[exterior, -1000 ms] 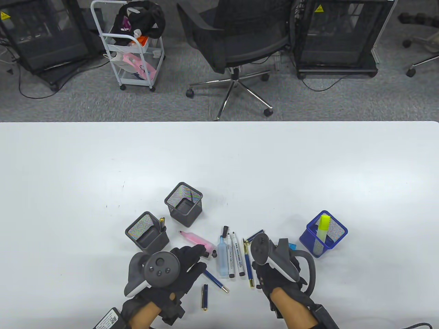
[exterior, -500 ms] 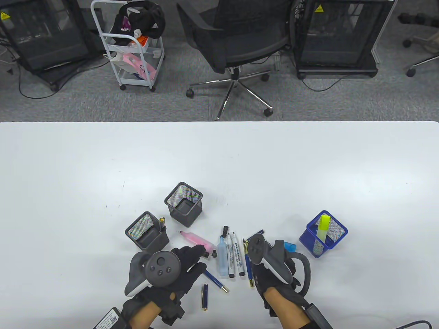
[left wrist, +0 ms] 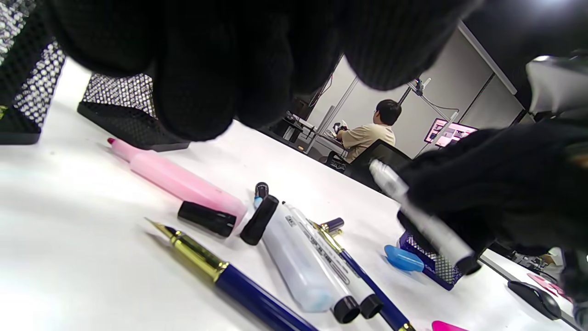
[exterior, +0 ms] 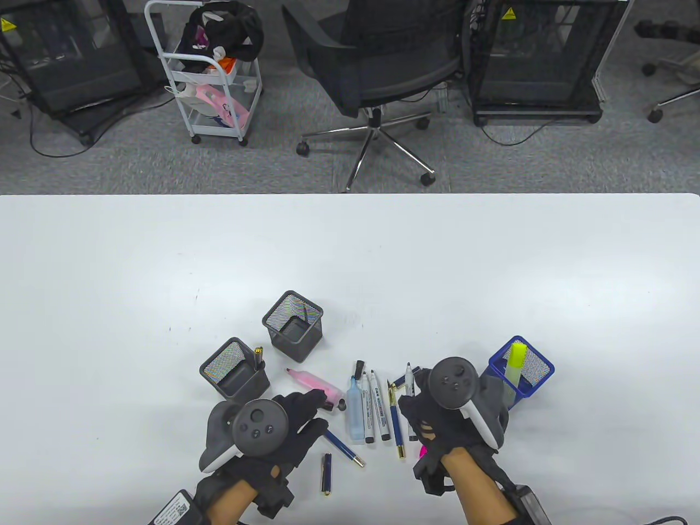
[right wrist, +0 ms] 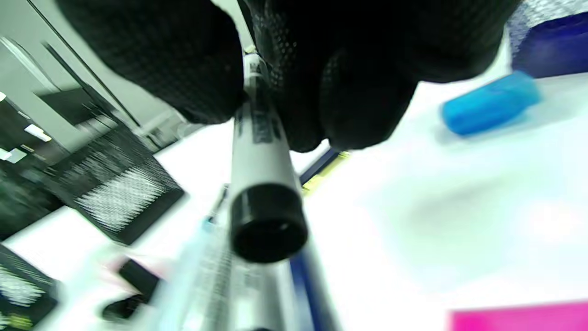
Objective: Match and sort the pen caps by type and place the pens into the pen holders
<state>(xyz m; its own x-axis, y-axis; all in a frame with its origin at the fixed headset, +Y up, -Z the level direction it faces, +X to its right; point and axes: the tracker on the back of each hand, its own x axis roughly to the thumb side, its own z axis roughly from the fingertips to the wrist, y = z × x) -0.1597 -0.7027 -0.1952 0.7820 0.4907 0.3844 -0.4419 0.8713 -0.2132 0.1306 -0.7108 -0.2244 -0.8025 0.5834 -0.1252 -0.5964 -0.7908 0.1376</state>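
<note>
My right hand [exterior: 414,402] grips a white marker [exterior: 408,380] with its uncapped tip pointing away from me. The marker [right wrist: 264,151] shows its black rear end in the right wrist view, and it [left wrist: 425,220] is lifted off the table. My left hand [exterior: 316,411] lies with relaxed fingers beside the rear end of a pink highlighter [exterior: 313,382] and holds nothing. A pale blue highlighter [exterior: 355,410], two white markers [exterior: 374,407] and a blue-and-gold pen [exterior: 395,421] lie between my hands. Loose black caps [exterior: 359,368] [exterior: 342,404] lie nearby.
Two black mesh holders [exterior: 292,325] [exterior: 234,368] stand to the left, the nearer with a pen [exterior: 257,355] in it. A blue mesh holder [exterior: 533,367] with a yellow highlighter [exterior: 515,363] stands to the right. A blue cap [left wrist: 404,258], a pink cap [exterior: 422,451] and blue pens [exterior: 344,447] [exterior: 326,473] lie about.
My right hand has turned and shifted right toward the blue holder, now holding a white marker off the table. A pink cap has come into view by its wrist. The left hand stayed put.
</note>
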